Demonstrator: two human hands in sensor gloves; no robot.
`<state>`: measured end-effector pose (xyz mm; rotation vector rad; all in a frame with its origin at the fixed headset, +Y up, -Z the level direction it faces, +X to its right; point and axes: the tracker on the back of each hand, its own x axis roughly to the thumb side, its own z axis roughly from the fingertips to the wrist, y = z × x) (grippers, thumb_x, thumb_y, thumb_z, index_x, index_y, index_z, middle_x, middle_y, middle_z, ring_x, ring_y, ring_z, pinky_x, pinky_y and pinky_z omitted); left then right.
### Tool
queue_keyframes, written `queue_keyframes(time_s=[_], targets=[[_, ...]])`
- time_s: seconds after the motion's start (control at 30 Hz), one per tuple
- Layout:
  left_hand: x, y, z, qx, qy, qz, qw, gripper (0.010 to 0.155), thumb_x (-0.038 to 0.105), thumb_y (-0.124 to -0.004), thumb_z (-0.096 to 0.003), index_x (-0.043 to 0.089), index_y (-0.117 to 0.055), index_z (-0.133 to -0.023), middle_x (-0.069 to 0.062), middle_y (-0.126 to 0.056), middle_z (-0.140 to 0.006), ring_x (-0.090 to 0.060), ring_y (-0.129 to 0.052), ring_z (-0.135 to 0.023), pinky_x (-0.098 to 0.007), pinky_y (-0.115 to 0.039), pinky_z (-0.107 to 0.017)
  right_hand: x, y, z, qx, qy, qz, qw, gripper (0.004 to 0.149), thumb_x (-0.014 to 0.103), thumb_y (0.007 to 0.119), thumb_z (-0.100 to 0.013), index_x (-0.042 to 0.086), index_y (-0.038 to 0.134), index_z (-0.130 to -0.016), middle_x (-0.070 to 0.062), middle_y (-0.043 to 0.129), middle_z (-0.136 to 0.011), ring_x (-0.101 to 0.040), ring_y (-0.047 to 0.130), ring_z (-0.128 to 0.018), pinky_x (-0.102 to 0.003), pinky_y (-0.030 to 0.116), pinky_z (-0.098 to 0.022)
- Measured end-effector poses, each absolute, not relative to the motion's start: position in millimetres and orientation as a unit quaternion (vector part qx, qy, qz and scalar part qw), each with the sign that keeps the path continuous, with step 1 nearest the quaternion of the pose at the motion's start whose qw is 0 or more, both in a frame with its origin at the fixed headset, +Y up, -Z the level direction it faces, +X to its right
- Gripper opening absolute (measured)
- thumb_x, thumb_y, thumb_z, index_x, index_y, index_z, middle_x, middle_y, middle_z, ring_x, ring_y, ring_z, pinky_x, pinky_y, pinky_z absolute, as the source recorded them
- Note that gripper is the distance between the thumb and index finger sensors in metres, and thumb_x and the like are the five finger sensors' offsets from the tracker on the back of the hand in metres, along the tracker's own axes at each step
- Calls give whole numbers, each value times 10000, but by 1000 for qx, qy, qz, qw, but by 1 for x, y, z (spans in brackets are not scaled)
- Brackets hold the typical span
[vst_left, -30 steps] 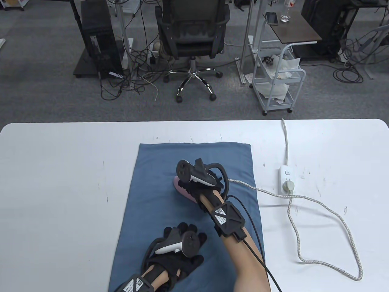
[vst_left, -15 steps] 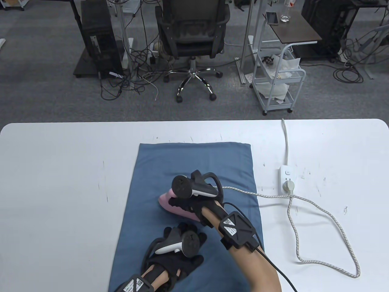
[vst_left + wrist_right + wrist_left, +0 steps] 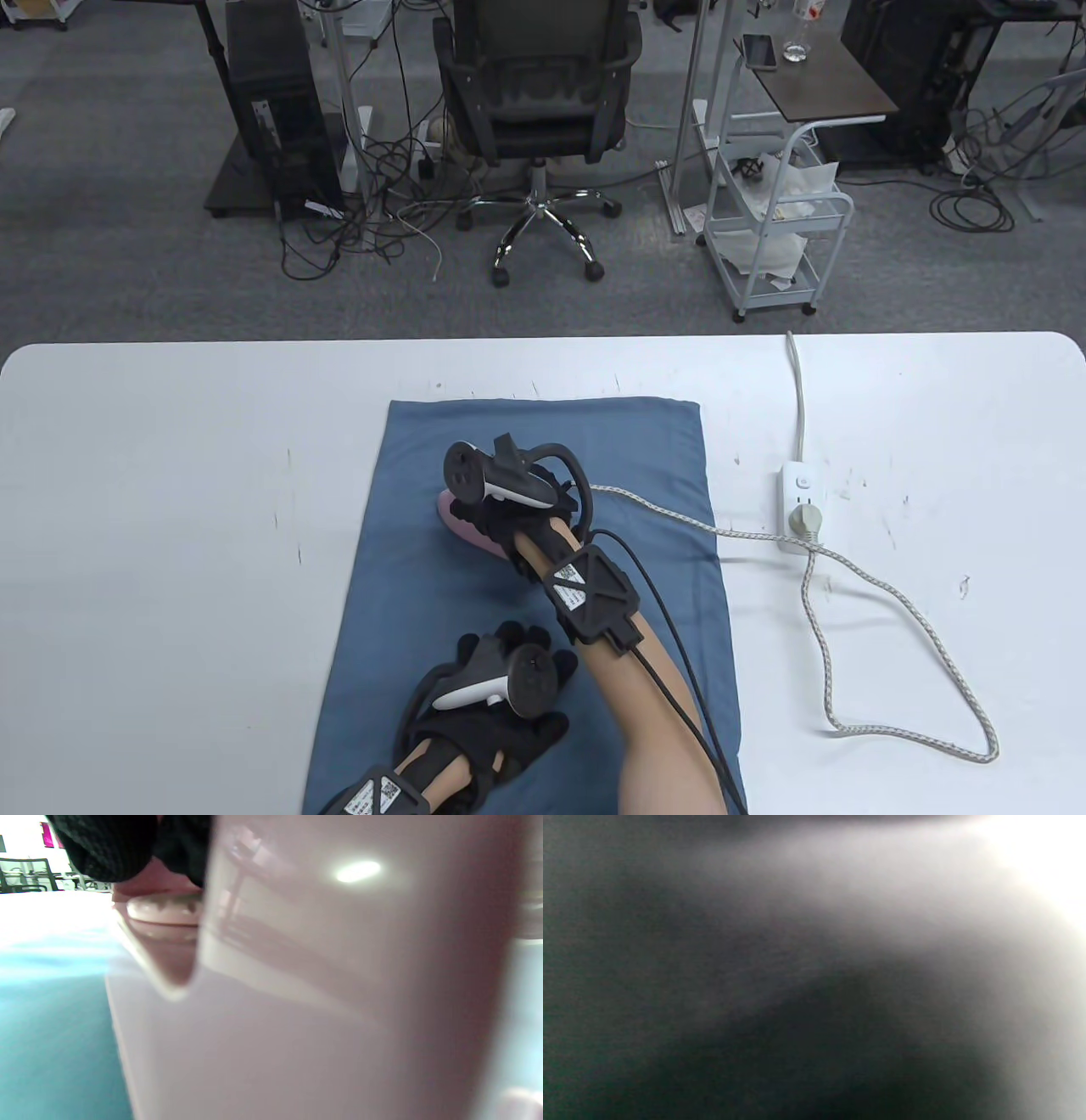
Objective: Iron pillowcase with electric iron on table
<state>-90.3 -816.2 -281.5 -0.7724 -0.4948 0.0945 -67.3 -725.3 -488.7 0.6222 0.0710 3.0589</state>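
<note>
The right hand [image 3: 501, 509] grip holds the pink iron [image 3: 462, 526]; the left hand [image 3: 496, 705] presses flat, fingers spread, on the blue pillowcase [image 3: 543, 424] lying on the worktop [image 3: 170, 509]. Risk: the trailing cord [image 3: 848, 577] may snag, or the iron may reach the left hand. The iron rests mid-pillowcase, beneath the grip.

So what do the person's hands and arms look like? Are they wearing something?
Both hands wear black gloves. The left hand and the right hand each carry a black-and-white tracker with a ring. Black wrist boxes bear white labels, and black cables run down the bare right forearm. No sleeves show.
</note>
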Motion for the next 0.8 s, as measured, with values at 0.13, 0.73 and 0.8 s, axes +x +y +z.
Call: queue_keyframes(time_s=[0.13,0.73,0.8], targets=[[-91,-816,-282,-372,-239,45,896,728,627,-336,-480,449,185,-957,52,362,-981,-287,364,-913,-661,166,-616,-63,-718,-470,264,-19,964,23,634,538,770,-424,139,708,-914,79,938,-482,-64,965,-259,-345,927,-352],[-90,-816,-281,-372,-238,44,896,728,629,-334,-478,452,187,-955,53,365,-980,-286,367,-914,-660,167,-618,-111,-726,-462,243,24,970,-9,641,534,745,-445,129,675,-937,74,907,-497,-66,943,-275,-350,915,-363],[-90,-816,-281,-372,-238,44,896,728,629,-333,-478,451,187,-955,52,365,-980,-286,366,-914,-660,167,-618,-110,-726,-467,230,30,973,-12,643,538,740,-447,132,667,-941,74,906,-495,-60,940,-266,-343,915,-349]])
